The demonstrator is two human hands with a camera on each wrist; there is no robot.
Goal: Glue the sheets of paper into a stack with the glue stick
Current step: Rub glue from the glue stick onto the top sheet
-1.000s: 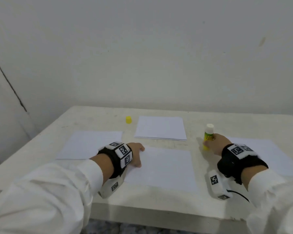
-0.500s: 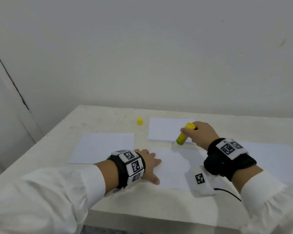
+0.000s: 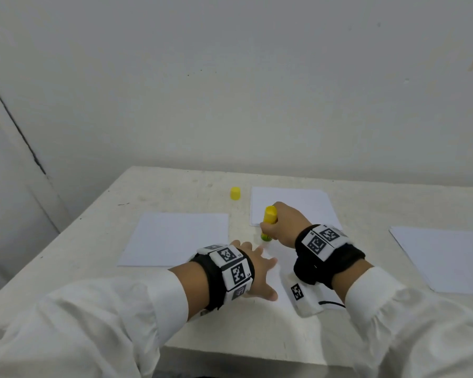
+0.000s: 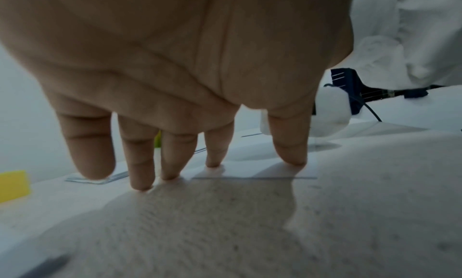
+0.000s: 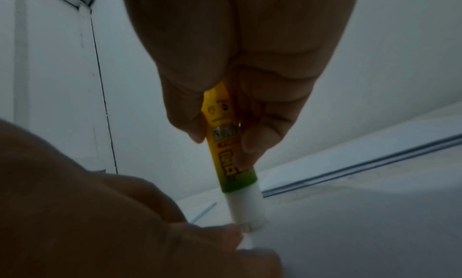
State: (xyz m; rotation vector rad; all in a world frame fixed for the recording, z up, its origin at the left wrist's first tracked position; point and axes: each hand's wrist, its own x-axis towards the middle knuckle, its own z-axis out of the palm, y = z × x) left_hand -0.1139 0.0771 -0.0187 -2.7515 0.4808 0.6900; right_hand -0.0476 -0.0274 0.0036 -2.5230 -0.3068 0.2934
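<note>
My right hand [image 3: 283, 225] grips the yellow glue stick [image 3: 268, 220] upright, tip down. In the right wrist view the white glue tip [image 5: 246, 209] touches the centre sheet [image 3: 281, 275] near its far left corner, with the right hand [image 5: 240, 104] wrapped round the glue stick [image 5: 228, 144]. My left hand [image 3: 257, 268] lies flat with spread fingers on the sheet's left edge. The left wrist view shows the fingertips [image 4: 295, 160] of the left hand [image 4: 175, 159] pressing the sheet [image 4: 262, 171]. Most of that sheet is hidden by my hands and wrist bands.
The yellow cap [image 3: 235, 193] stands at the back beside a thin stack of sheets [image 3: 292, 201]. A single sheet [image 3: 175, 238] lies to the left and another sheet [image 3: 443, 257] to the right. The white table [image 3: 161, 192] meets the wall behind, and its front edge is near my sleeves.
My right hand lifted the glue stick from the table right of the centre sheet, turned it tip down and brought it left onto the sheet. My left hand spread flat on the sheet.
</note>
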